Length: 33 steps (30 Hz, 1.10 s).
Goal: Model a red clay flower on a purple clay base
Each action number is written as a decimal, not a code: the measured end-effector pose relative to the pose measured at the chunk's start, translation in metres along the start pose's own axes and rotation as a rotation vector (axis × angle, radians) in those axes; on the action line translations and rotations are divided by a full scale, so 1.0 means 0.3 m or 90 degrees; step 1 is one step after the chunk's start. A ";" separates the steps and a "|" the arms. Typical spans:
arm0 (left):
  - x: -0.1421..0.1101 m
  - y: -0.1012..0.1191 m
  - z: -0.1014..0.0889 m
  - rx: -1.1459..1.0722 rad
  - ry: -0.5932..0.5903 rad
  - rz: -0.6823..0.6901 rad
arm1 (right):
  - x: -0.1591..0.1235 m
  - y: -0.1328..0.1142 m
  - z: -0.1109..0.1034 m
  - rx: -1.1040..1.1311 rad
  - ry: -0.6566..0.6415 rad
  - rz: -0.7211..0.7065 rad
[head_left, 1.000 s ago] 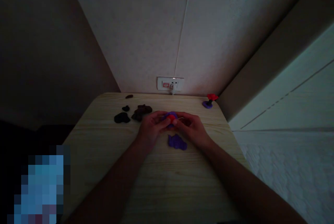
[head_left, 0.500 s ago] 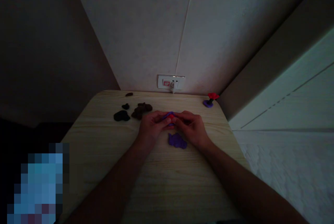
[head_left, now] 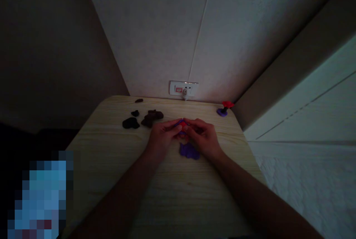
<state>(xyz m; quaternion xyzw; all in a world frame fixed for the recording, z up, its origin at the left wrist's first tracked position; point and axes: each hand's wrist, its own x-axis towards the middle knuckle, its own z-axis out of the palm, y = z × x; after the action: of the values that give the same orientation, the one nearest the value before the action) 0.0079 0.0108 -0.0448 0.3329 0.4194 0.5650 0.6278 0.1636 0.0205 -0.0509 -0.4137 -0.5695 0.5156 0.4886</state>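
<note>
The left hand [head_left: 162, 135] and right hand [head_left: 204, 136] pinch a small red-and-purple soft lump [head_left: 183, 126] between curled fingers.

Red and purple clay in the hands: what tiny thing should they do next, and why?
Perhaps gently pinch the purple clay in against the red clay: purple peeks out above and below the red, and the left hand and right hand both hold the lump, thumbs on the red.
</note>
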 end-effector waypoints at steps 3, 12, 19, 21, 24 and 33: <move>-0.001 0.013 -0.007 -0.053 -0.001 -0.033 | 0.002 -0.004 -0.026 0.059 -0.087 0.016; 0.002 0.026 -0.024 -0.082 -0.033 -0.110 | 0.003 -0.013 -0.081 0.059 -0.174 0.039; 0.004 0.025 -0.032 -0.073 -0.074 -0.137 | -0.002 -0.007 -0.062 -0.062 -0.144 -0.006; 0.003 0.026 -0.032 -0.074 -0.075 -0.140 | -0.002 -0.007 -0.067 -0.122 -0.152 -0.034; 0.003 0.023 -0.031 -0.057 -0.077 -0.135 | -0.005 -0.012 -0.071 -0.180 -0.162 -0.074; 0.001 0.012 -0.007 -0.072 -0.079 -0.060 | -0.009 -0.040 -0.049 -0.254 -0.120 -0.152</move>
<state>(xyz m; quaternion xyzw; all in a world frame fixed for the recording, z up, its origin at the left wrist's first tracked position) 0.0045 0.0114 -0.0427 0.3115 0.3624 0.5355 0.6964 0.1788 0.0191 -0.0394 -0.3816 -0.7479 0.3682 0.3994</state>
